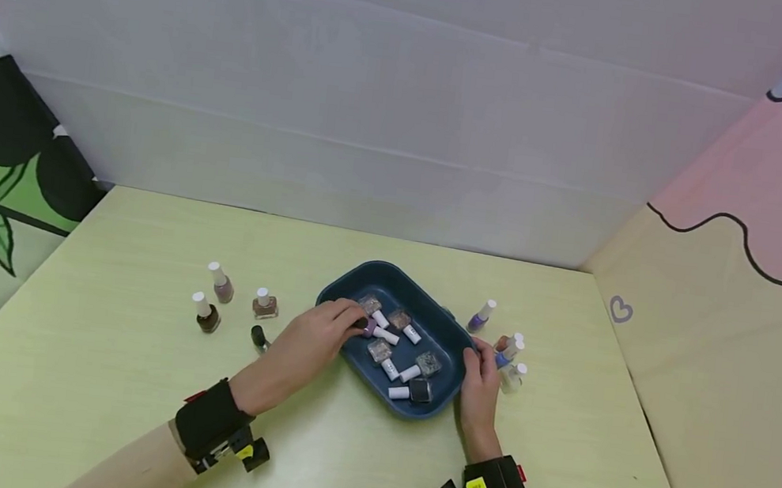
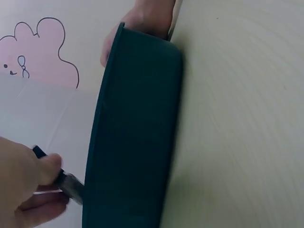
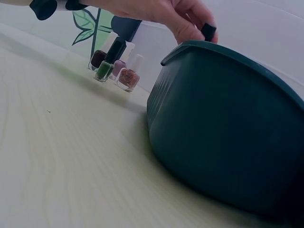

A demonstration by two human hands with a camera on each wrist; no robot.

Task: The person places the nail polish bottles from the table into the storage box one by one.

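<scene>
A dark blue plastic basin (image 1: 388, 275) stands on the table with several nail polish bottles lying inside. Over its left rim, my left hand (image 1: 312, 347) pinches a black-capped nail polish bottle (image 2: 71, 186) between thumb and fingers. Only the black cap (image 3: 208, 32) of that bottle shows in the right wrist view. My right hand (image 1: 481, 389) grips the basin's right rim, thumb at the top edge. Below the held bottle lie clear glittery bottles (image 1: 380, 350) with white caps and a black bottle (image 1: 421, 391).
Left of the basin stand a mauve bottle (image 1: 222, 288), a dark brown bottle (image 1: 209, 322), a glittery pinkish bottle (image 1: 266, 308) and a green bottle (image 3: 104, 70) with a black cap. Purple (image 1: 476, 322), blue (image 1: 503, 360) and clear (image 1: 511, 381) bottles stand by my right hand. Walls border the table.
</scene>
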